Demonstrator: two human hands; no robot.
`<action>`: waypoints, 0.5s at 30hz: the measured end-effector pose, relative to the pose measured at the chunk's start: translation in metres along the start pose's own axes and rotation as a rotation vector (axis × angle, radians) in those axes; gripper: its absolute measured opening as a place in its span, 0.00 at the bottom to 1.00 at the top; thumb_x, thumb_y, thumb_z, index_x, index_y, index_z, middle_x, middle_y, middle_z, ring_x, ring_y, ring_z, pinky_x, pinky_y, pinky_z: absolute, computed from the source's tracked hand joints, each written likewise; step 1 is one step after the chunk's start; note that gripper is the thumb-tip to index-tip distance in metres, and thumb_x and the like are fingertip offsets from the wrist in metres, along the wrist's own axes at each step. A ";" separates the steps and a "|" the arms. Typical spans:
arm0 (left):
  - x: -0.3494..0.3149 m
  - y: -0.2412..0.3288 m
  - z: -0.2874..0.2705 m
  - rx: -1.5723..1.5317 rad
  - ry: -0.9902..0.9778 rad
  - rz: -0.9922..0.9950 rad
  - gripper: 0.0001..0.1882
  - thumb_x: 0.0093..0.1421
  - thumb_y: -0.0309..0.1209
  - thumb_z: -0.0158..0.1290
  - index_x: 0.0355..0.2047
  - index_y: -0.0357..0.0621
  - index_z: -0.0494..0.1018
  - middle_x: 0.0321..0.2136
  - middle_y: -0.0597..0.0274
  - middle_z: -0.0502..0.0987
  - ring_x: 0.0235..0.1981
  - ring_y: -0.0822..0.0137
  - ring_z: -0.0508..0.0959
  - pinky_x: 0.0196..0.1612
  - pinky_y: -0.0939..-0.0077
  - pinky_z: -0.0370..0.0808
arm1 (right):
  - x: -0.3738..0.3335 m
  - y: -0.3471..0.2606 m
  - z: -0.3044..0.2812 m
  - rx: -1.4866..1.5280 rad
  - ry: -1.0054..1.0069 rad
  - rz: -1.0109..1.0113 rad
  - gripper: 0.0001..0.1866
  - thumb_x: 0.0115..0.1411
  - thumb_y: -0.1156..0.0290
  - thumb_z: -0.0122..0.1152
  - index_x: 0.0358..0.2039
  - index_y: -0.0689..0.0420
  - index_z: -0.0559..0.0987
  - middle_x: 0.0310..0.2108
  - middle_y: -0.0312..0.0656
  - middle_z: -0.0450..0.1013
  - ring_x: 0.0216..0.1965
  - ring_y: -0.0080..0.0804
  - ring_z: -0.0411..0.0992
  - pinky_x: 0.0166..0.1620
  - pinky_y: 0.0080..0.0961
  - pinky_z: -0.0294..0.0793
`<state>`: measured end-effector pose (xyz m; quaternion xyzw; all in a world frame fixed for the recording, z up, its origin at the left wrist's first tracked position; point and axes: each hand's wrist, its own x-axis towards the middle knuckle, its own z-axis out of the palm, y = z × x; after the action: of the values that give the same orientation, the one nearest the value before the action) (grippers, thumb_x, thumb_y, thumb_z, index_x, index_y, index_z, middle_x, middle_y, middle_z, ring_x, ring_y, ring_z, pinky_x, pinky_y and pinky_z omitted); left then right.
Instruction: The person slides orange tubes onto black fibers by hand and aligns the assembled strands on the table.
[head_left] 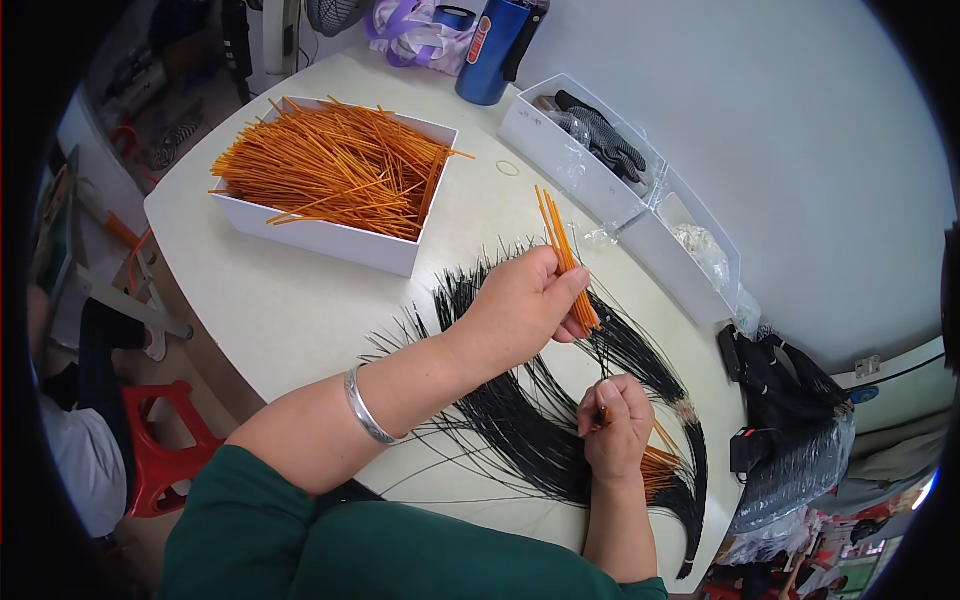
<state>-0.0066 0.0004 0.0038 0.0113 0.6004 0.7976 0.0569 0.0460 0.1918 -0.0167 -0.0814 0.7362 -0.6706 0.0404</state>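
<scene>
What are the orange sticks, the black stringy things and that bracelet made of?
The orange sticks look like smooth plastic, maybe: they're shiny and evenly coloured. The black strands could be coated wire or plastic, slightly glossy, thin and curved; I can't be sure. The bracelet seems to be polished metal, silvery with bright glints.

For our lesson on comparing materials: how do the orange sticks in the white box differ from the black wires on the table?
The orange sticks are bright orange; the black wires are dark.
The sticks look mostly straight, while the wires bend in a broad curve.
The sticks are heaped in the white box; the wires lie on the table.
Both are thin and numerous.
</scene>
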 end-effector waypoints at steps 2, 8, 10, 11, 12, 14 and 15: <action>0.000 -0.001 0.000 0.006 0.003 -0.002 0.14 0.68 0.36 0.45 0.39 0.33 0.68 0.29 0.57 0.77 0.27 0.71 0.80 0.30 0.83 0.78 | 0.000 0.000 0.000 -0.003 0.000 0.001 0.11 0.63 0.67 0.49 0.25 0.58 0.68 0.17 0.37 0.66 0.13 0.21 0.59 0.17 0.16 0.55; 0.000 0.000 0.000 -0.013 0.004 0.008 0.14 0.68 0.36 0.45 0.38 0.34 0.68 0.29 0.57 0.77 0.28 0.71 0.80 0.30 0.82 0.78 | 0.000 -0.001 0.000 0.024 -0.002 0.008 0.12 0.64 0.67 0.50 0.25 0.59 0.69 0.17 0.36 0.66 0.15 0.19 0.60 0.19 0.16 0.58; 0.000 -0.001 0.000 -0.014 0.003 0.007 0.14 0.68 0.36 0.44 0.38 0.34 0.68 0.29 0.57 0.77 0.28 0.71 0.80 0.30 0.82 0.78 | 0.000 -0.001 0.001 0.003 0.002 -0.007 0.11 0.63 0.67 0.49 0.24 0.58 0.67 0.16 0.37 0.65 0.12 0.21 0.58 0.17 0.16 0.54; 0.000 -0.001 0.000 -0.014 0.003 0.005 0.14 0.68 0.36 0.44 0.38 0.34 0.68 0.29 0.57 0.77 0.28 0.71 0.80 0.30 0.82 0.78 | 0.000 -0.001 0.002 0.003 0.011 -0.004 0.12 0.63 0.67 0.49 0.24 0.58 0.67 0.16 0.37 0.65 0.12 0.21 0.58 0.16 0.16 0.54; 0.000 -0.001 0.000 -0.014 0.002 0.005 0.14 0.68 0.36 0.44 0.38 0.34 0.68 0.29 0.57 0.77 0.28 0.71 0.80 0.30 0.82 0.78 | 0.000 -0.001 0.002 0.002 0.020 -0.001 0.12 0.63 0.67 0.49 0.24 0.58 0.67 0.16 0.37 0.65 0.12 0.21 0.58 0.16 0.16 0.54; 0.000 -0.001 0.000 -0.012 0.002 0.002 0.15 0.68 0.36 0.44 0.39 0.34 0.68 0.29 0.57 0.77 0.28 0.71 0.80 0.30 0.82 0.78 | 0.000 0.000 0.002 0.011 0.024 -0.007 0.12 0.63 0.67 0.49 0.24 0.58 0.67 0.16 0.37 0.65 0.12 0.21 0.58 0.16 0.16 0.54; 0.000 -0.001 0.000 -0.012 0.002 0.002 0.15 0.68 0.36 0.44 0.39 0.34 0.68 0.29 0.57 0.77 0.28 0.71 0.80 0.30 0.82 0.78 | 0.000 0.000 0.003 0.020 0.027 -0.012 0.12 0.63 0.67 0.49 0.24 0.58 0.67 0.16 0.37 0.65 0.12 0.21 0.58 0.16 0.16 0.54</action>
<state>-0.0063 0.0012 0.0029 0.0107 0.5955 0.8014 0.0553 0.0461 0.1891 -0.0166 -0.0764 0.7294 -0.6793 0.0270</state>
